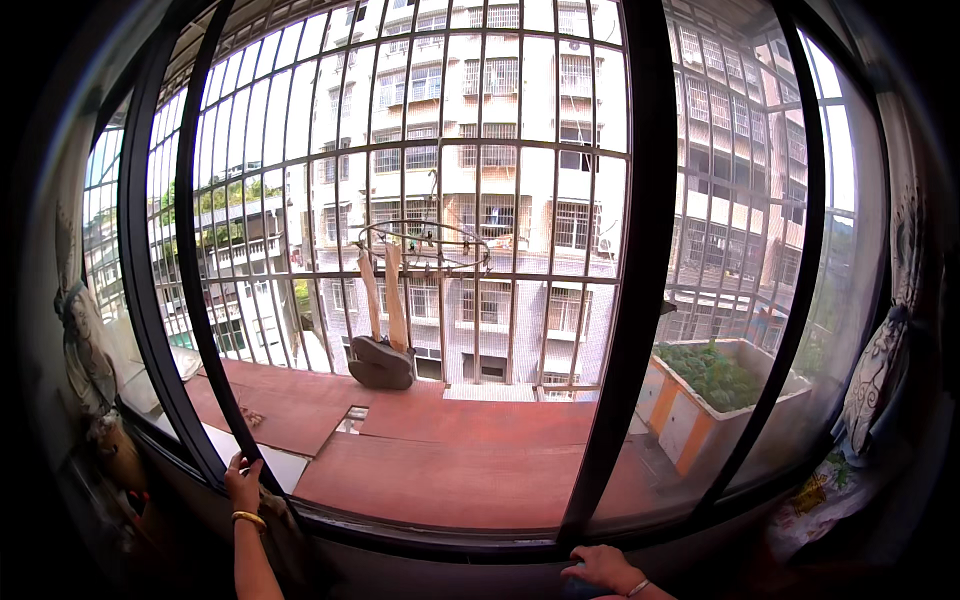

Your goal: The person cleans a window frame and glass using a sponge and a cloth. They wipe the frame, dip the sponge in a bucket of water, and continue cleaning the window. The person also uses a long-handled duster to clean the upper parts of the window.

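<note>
At the lower left, my left hand (243, 483), with a gold bangle at its wrist, has its fingers closed against the dark upright window sash (222, 380). My right hand (605, 568) lies low by the windowsill (430, 545), near the foot of the thick middle window post (618, 330). Its fingers point left, loosely bent and apart, and nothing shows in them; their undersides are hidden. Between my hands is the open part of the window, with a reddish-brown board ledge (450, 475) beyond it.
Metal security bars (480, 150) enclose the ledge. A round clip hanger (425, 243) dangles there, with a pair of dark-soled footwear (382, 362) below it. A planter (715, 375) with green plants stands behind the right pane. Tied curtains (880, 370) hang at both sides.
</note>
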Tool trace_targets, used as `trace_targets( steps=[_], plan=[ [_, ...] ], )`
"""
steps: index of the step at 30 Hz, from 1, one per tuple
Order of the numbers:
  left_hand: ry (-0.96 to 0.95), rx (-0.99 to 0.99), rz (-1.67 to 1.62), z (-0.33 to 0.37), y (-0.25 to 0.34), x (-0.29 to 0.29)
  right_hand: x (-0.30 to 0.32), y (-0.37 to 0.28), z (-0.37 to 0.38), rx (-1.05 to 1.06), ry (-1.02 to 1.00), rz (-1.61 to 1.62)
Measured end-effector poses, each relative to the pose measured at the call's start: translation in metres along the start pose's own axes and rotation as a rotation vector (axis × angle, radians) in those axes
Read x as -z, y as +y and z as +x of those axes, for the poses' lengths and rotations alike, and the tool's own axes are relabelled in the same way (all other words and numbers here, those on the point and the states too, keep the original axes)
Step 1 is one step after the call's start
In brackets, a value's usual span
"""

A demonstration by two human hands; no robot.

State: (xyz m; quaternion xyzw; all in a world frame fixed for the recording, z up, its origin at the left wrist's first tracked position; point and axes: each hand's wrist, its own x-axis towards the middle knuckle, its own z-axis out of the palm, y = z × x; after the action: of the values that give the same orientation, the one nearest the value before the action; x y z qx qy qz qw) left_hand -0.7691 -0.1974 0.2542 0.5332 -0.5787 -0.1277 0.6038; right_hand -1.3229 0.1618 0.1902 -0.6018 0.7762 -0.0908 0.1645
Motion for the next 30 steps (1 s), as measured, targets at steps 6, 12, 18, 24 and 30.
trace_targets(
  steps=[6,12,18,24,30],
  plan=[
    [0.069,0.078,0.096,0.037,-0.042,0.019,-0.011,-0.027,-0.011,-0.121,0.126,0.034],
    [0.088,0.248,-0.071,0.013,-0.059,0.035,-0.036,-0.08,-0.003,-0.032,0.233,0.057],
    [0.049,0.416,-0.292,-0.074,-0.09,0.107,-0.077,-0.18,0.036,0.281,0.171,0.17],
    [0.221,0.741,-0.449,-0.17,-0.121,0.185,-0.119,-0.293,0.075,0.498,0.026,0.379],
    [0.406,0.859,-0.366,-0.247,-0.133,0.24,-0.143,-0.37,0.102,0.648,-0.082,0.491]
  ],
)
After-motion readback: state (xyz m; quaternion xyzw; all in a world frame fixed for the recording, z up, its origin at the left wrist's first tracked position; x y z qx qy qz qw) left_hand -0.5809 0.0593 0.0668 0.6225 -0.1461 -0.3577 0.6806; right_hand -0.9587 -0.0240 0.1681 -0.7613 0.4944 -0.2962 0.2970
